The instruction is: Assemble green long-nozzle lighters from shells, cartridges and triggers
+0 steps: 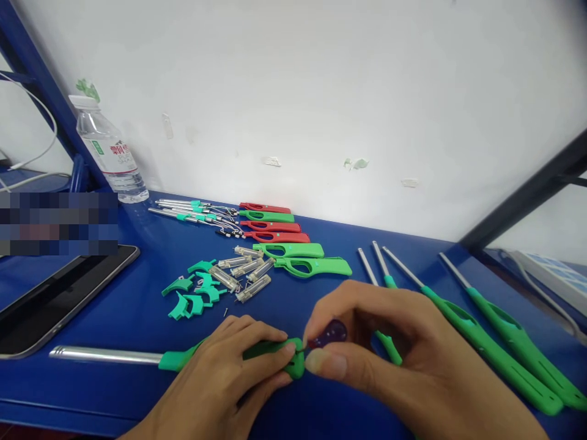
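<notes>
A green long-nosed gas lighter (pixel 170 360) lies across the front of the blue table, its metal tube pointing left. My left hand (pixel 224 366) is closed over its green handle, pressing it down. Between the thumb and fingers of my right hand (pixel 403 348) is a small screwdriver (pixel 337 331) with a dark purple, rounded handle. Its tip end meets the right end of the lighter's handle; the exact contact is hidden by my fingertips. A tiny screw (pixel 225 311) lies on the table beyond my left hand.
Teal triggers (pixel 195 304), clear fuel tanks (pixel 254 288), red and green handle shells (pixel 314 266) and metal tubes with wires (pixel 169 212) lie behind my hands. Several green lighters (pixel 499 354) rest at right. A water bottle (pixel 110 150) and a dark-screened device (pixel 68 299) are at left; the white wall (pixel 293 91) stands behind.
</notes>
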Available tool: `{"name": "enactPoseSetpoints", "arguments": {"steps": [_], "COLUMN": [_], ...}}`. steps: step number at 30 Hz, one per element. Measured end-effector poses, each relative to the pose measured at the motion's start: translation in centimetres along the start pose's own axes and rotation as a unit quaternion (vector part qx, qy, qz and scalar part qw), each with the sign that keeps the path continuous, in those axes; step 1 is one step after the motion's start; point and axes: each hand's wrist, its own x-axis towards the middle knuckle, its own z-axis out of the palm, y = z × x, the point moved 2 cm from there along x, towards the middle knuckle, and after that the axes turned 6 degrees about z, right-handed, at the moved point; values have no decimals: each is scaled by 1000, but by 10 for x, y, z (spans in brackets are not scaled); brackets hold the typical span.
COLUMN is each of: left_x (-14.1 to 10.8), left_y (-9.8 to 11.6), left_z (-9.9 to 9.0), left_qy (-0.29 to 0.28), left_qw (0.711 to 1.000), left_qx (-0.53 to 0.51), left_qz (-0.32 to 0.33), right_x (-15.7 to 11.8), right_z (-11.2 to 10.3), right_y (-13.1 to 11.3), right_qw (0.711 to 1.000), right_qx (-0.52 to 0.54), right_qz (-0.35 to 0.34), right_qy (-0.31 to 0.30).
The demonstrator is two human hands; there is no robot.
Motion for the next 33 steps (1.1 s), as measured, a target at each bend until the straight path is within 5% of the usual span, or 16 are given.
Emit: {"name": "enactPoseSetpoints", "arguments": {"steps": [16,28,33], "left_x": [11,2,-6], "left_y": [3,1,0], "left_z": [-7,-2,5], "left_qy": [6,-11,-9], "left_qw": [1000,1000,999], "left_qx": [-9,-15,-32], "left_qz": [13,0,-19], "right_x": [0,-5,-5], "right_z": [1,-6,-2], "right_y": [3,-2,0], "right_qw": [999,985,966], "right_qx": [33,-22,138], "right_qz": [-5,-92,-142], "right_qy": [0,146,169]}}
